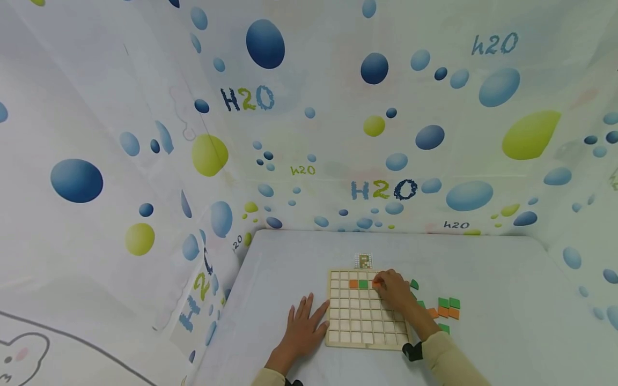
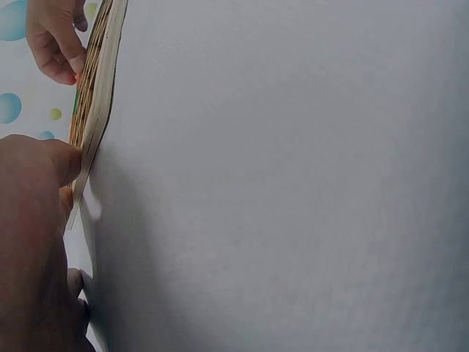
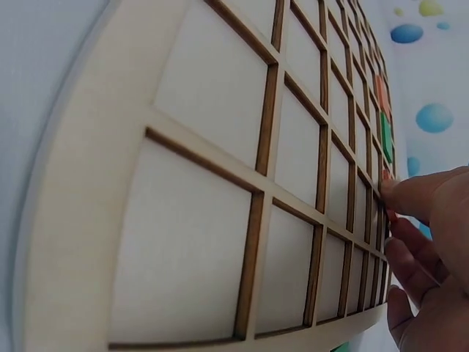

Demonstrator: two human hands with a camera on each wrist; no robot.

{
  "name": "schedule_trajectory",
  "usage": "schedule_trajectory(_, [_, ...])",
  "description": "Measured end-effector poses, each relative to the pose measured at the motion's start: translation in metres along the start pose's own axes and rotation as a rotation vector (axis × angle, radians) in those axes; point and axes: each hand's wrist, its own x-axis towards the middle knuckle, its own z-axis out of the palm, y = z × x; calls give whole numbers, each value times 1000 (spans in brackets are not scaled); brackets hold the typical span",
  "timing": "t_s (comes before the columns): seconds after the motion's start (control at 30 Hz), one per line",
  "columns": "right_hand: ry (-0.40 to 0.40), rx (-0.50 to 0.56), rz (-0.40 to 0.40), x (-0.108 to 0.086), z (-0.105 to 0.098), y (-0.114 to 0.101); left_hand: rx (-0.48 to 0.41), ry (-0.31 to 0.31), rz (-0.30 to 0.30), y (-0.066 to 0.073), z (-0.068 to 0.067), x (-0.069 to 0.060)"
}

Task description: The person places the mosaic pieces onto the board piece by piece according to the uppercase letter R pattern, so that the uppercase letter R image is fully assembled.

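A wooden grid board (image 1: 357,320) lies on the white table. In one upper row sit an orange square tile (image 1: 354,284) and, right beside it, a green square tile (image 1: 363,284). My right hand (image 1: 397,291) reaches over the board's upper right and pinches an orange tile (image 3: 386,174) at a cell of that same row; thumb and fingers partly cover this tile. My left hand (image 1: 303,333) rests on the table with fingers spread, its thumb and index finger at the board's left edge.
Behind the board lies a small pattern card (image 1: 363,261). To its right are several loose tiles, among them a green tile (image 1: 454,303) and an orange tile (image 1: 454,313); my right forearm passes beside them. A printed curtain (image 1: 333,134) surrounds the table.
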Motion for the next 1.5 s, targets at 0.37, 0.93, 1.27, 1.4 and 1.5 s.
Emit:
schedule_trajectory(0.37, [39,45,-30,-2,1,-11,-5,6,18,1,-2,1])
schedule_trajectory(0.93, [53,19,-30,-6,0,-18,-44,27,45,6,-7,-4])
schedule_trajectory(1.27, [123,29,-57,-11,-8,-12,-28,17,40,2,-3,-2])
schedule_trajectory(1.4, [137,10,54,-12,-21,1,-21,18,32,2,-2,-2])
schedule_trajectory(1.5, [168,-11,150,-14,-31,15,-25,31,39,3,-2,-2])
